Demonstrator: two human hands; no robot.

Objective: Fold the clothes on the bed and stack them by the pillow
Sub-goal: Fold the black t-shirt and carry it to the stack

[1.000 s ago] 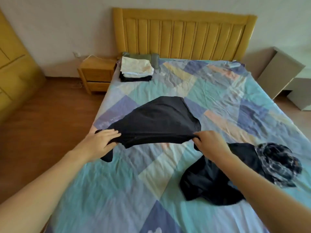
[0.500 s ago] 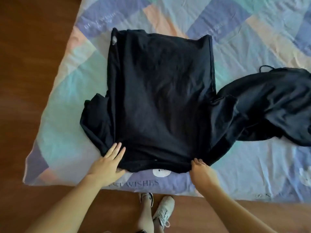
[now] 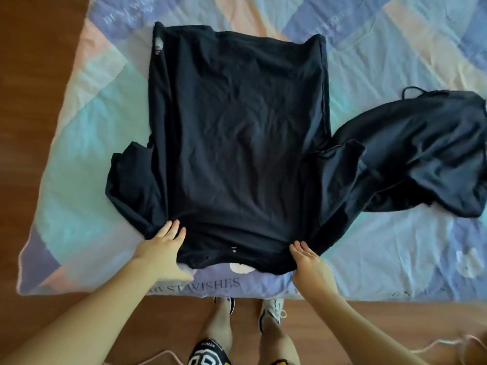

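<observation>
Wood floor (image 3: 52, 127) nearest, w/ the person's two shoes (image 3: 272, 310) at the bed's foot edge. L hand (image 3: 162, 252) lies on the near-left shoulder of the black T-shirt (image 3: 237, 143), fingers straight and together, pressing the cloth to the quilt (image 3: 87, 185); thumb side sits off the fabric on the quilt. R hand (image 3: 311, 264) at the near-right shoulder, fingers extended along the hem edge, palm turned inward; can't tell if the thumb is tucked under the cloth, so reads as touching, not pinching. Shirt is spread flat, collar end toward the person, bottom hem at the far end; left sleeve (image 3: 129, 185) bunched out to the side, right sleeve crumpled and touching a second dark garment (image 3: 421, 154) that lies unfolded further right, a drawstring loop showing at its far edge. Pillow and any stack are out of view. Judgement: shirt is laid out and smoothed only, no fold made yet. Left to do: sleeves in, body folded, carry to the pillow, then the second garment. Est. early-to-mid stage for what shows here.
</observation>
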